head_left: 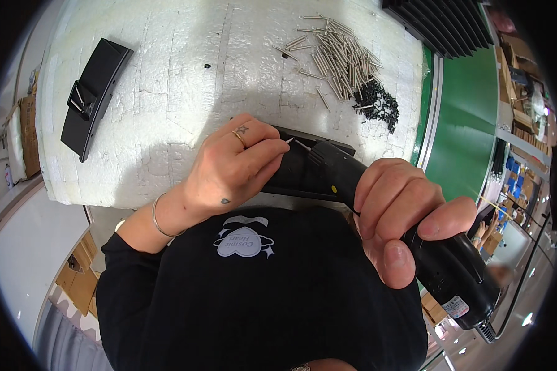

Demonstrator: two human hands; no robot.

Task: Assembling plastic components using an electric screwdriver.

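My right hand (399,213) is wrapped round the body of a black electric screwdriver (455,272), which slants up and left with its thin bit pointing toward my left fingertips. My left hand (232,164) is closed in a pinch right by the bit. What lies between its fingers, if anything, is too small or hidden to make out. Under both hands, at the near edge of the table, a black panel (278,179) lies partly covered by the hands and the tool.
A pile of thin metal rods (343,59) lies at the back right, with a heap of small black parts (377,105) beside it. Another black panel (99,71) rests at the left. Several stacked black panels (442,28) stand at the far right, near a green surface (461,123).
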